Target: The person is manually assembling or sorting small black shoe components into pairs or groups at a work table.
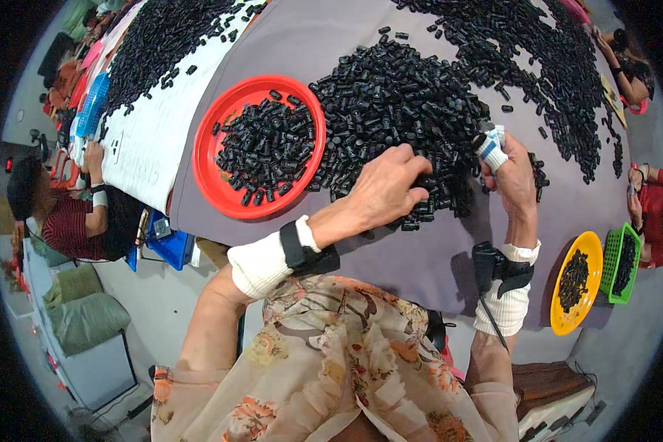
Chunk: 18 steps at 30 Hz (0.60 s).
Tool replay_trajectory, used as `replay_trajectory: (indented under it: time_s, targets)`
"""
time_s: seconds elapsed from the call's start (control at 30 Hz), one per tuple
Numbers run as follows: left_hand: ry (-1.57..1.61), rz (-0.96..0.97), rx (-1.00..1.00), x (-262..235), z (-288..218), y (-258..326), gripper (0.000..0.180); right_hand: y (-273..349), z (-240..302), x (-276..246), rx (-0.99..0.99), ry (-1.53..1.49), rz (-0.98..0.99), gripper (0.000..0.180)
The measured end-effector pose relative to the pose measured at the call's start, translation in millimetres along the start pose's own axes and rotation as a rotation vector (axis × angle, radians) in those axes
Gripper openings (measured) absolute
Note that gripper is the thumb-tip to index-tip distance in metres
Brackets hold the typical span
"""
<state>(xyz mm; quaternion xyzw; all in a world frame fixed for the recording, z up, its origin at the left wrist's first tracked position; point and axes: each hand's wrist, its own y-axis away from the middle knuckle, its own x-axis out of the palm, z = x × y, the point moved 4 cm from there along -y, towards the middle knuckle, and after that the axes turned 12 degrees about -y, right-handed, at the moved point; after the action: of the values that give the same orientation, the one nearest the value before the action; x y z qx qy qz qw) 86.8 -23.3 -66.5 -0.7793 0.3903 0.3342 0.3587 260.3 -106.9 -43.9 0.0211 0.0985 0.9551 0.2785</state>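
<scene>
Two hands at a heap of black parts (394, 92) on a grey desk (412, 261).
The left hand (387, 186) meets the heap's near side, thumb and forefinger apart; the right hand (516, 177), fingers bent, is at its right edge, its grip impossible to tell. A red tray (203, 177) of similar parts stands left of the heap; more parts (571, 96) lie beyond.

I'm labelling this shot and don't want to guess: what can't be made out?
All in the head view:
- Left hand: whether it grips a piece; its own back and curled fingers hide this.
- Right hand: what its fingertips hold, if anything; the fingers cover it.
- Pile of black pieces: lower layers, buried under upper ones; fine detail, too small.
- Person in red: partly cut off by the fisheye's dark rim.
</scene>
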Motion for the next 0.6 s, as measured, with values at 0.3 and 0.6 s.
replay_trajectory:
  time_s: [0.3, 0.6]
  targets:
    - [-0.093, -0.042, -0.002, 1.8, 17.3, -8.0, 0.015, 3.9, -8.2, 6.6, 0.020, 0.040, 0.045, 0.006]
    - [0.428, -0.052, -0.376, -35.9, 36.0, -4.8, 0.020, -6.4, 0.7, 45.8, -0.038, 0.052, 0.190, 0.014]
